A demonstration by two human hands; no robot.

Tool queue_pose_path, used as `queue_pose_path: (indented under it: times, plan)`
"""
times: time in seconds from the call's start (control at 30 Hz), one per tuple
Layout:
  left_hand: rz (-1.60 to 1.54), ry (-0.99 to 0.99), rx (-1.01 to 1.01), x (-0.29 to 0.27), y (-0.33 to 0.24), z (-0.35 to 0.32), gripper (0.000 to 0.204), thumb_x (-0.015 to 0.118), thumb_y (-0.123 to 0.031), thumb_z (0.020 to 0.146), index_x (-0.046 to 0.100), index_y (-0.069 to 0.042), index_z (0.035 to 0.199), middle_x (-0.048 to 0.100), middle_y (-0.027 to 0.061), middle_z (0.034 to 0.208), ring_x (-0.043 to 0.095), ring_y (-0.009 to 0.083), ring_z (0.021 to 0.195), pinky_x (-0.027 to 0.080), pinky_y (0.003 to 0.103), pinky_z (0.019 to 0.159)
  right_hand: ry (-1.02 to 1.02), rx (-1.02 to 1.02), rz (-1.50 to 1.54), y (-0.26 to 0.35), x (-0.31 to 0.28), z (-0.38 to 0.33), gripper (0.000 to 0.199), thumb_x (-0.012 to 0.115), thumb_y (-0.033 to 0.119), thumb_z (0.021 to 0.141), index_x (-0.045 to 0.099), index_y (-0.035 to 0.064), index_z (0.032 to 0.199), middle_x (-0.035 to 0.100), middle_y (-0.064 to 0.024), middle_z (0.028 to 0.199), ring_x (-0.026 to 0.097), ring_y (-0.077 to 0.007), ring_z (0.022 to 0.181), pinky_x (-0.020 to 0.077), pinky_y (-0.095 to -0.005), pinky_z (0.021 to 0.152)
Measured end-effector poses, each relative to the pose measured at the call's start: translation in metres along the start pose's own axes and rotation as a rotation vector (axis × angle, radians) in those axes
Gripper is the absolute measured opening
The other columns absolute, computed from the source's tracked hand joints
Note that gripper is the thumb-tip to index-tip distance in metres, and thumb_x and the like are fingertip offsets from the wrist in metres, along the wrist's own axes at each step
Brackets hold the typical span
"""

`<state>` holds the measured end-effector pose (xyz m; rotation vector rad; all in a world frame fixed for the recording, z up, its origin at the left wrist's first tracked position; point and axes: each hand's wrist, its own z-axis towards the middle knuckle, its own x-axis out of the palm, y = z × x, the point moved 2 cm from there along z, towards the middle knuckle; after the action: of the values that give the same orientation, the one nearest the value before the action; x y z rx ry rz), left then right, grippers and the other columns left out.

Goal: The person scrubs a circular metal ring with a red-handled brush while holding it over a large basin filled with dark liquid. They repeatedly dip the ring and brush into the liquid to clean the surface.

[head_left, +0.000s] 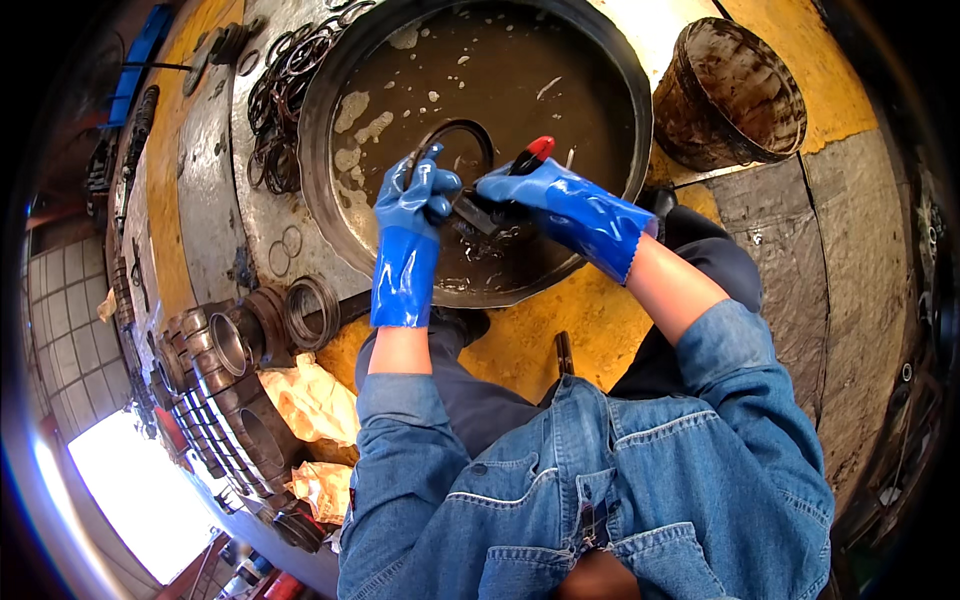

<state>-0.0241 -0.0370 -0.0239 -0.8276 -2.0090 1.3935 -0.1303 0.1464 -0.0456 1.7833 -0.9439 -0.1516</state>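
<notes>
At far left, metal parts (232, 342) stand in a row with crumpled paper (312, 398) beside them; above, a tangled heap of dark rings (280, 110) lies just beside the basin (318, 150), near enough that a knock could spill rings into it. Over the basin's murky liquid, the left hand (415, 192), in a blue glove, has its grip closed, pinching a dark ring (456, 124) that arches between both hands; its lower part is hidden. If the glove is slick, the ring could twist free and sink out of sight. The right hand (515, 190) has its fingers wrapped round a red-ended black tool (541, 147); pressing too hard could make the tool skid off the curve or splash the bare forearms. At right, a grimy bucket (735, 95) stands near the rim, apart from the work.
</notes>
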Motion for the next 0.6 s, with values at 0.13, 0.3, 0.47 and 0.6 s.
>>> queue_pose_path:
  times: [0.13, 0.3, 0.47, 0.6]
  plan:
    - [-0.225, -0.047, -0.008, -0.017, -0.004, 0.014, 0.039, 0.065, -0.025, 0.107, 0.063, -0.006, 0.141, 0.078, 0.0072, 0.099, 0.062, 0.0108, 0.068, 0.044, 0.025, 0.058, -0.12, 0.007, -0.363, 0.02, -0.021, 0.009, 0.037, 0.077, 0.037, 0.089, 0.081, 0.0039, 0.105, 0.077, -0.0085, 0.09, 0.071, -0.0167, 0.081, 0.0553, -0.0322, 0.077]
    - [-0.88, 0.324, -0.093, -0.035, 0.013, 0.026, 0.04, 0.062, -0.031, 0.109, 0.062, -0.015, 0.145, 0.077, 0.0049, 0.111, 0.066, 0.0147, 0.08, 0.047, 0.029, 0.064, -0.146, -0.045, -0.456, 0.015, -0.018, 0.009, 0.05, 0.074, 0.053, 0.093, 0.082, 0.0068, 0.111, 0.078, -0.0116, 0.096, 0.071, -0.0195, 0.085, 0.0559, -0.0354, 0.083]
    - [-0.443, 0.241, -0.064, -0.024, 0.001, 0.018, 0.04, 0.067, -0.023, 0.107, 0.062, -0.008, 0.143, 0.075, 0.0154, 0.123, 0.075, 0.0261, 0.102, 0.061, 0.038, 0.083, -0.034, 0.067, -0.623, 0.043, -0.017, -0.002, 0.05, 0.074, 0.053, 0.093, 0.081, 0.007, 0.111, 0.079, -0.0133, 0.103, 0.073, -0.0271, 0.097, 0.0555, -0.0384, 0.087]
    - [0.4, -0.017, 0.505, -0.02, -0.007, 0.01, 0.048, 0.074, -0.002, 0.093, 0.061, 0.005, 0.139, 0.074, 0.0115, 0.114, 0.071, 0.0174, 0.098, 0.059, 0.029, 0.091, -0.075, -0.128, -1.056, 0.05, -0.014, -0.001, 0.027, 0.076, 0.041, 0.091, 0.079, 0.0164, 0.102, 0.077, -0.0114, 0.102, 0.073, -0.0361, 0.103, 0.0575, -0.0438, 0.089]
